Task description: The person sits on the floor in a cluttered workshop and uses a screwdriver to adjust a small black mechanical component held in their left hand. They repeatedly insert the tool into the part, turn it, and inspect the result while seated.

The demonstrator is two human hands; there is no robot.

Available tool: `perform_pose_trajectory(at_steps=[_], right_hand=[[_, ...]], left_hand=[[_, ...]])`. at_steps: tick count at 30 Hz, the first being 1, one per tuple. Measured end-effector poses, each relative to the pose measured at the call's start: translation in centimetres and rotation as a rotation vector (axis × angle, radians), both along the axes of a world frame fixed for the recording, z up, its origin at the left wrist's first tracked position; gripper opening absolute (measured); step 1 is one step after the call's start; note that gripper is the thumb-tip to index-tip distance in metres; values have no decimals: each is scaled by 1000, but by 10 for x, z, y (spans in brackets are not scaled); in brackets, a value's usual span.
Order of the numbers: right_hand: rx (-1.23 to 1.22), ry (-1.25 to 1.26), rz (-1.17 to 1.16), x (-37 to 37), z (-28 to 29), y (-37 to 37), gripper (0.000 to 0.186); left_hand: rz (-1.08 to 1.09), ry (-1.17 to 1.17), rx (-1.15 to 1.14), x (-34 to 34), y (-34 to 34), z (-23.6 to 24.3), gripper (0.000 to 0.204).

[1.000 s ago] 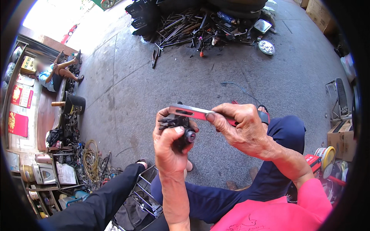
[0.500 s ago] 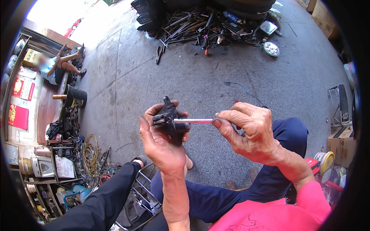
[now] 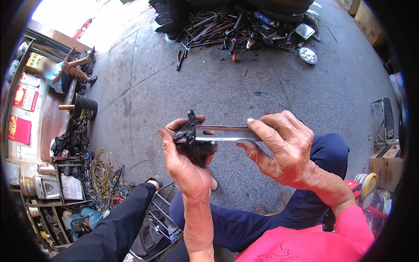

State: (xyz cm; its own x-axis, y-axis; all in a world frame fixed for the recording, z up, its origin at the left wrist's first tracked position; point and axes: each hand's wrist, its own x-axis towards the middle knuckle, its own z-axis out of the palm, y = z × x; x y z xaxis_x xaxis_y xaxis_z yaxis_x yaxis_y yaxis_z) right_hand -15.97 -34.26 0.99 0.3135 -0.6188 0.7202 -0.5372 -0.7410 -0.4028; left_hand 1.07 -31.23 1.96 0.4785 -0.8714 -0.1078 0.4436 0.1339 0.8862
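Observation:
In my left hand rests a black mechanical part with a small upright lug; my fingers curl round it from below and behind. A flat silver metal strip stretches across from the part to my right hand. My right thumb and fingers pinch the strip's right end. Its left end meets the black part, though the exact contact there is hidden. A finger-coloured oval shows within the strip near that end; I cannot tell whether it is a slot or a reflection.
Ahead on the concrete floor lies a heap of metal tools, with a round lamp beside it. Coiled cables and a black bucket are at left, where a person sits. Cardboard boxes stand at right.
The strip has turned from showing its narrow edge to showing its broad silver face. My right hand has rolled with it, and the black part has tilted slightly in my left hand.

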Motion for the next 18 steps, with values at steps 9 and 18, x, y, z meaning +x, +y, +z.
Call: perform_pose_trajectory(at_steps=[9, 18], right_hand=[[-82, 77, -23, -4, 0, 0, 42], [-46, 73, 12, 2, -9, 4, 35]], left_hand=[[-123, 191, 68, 3, 0, -5, 44], [-100, 243, 174, -8, -2, -10, 56]])
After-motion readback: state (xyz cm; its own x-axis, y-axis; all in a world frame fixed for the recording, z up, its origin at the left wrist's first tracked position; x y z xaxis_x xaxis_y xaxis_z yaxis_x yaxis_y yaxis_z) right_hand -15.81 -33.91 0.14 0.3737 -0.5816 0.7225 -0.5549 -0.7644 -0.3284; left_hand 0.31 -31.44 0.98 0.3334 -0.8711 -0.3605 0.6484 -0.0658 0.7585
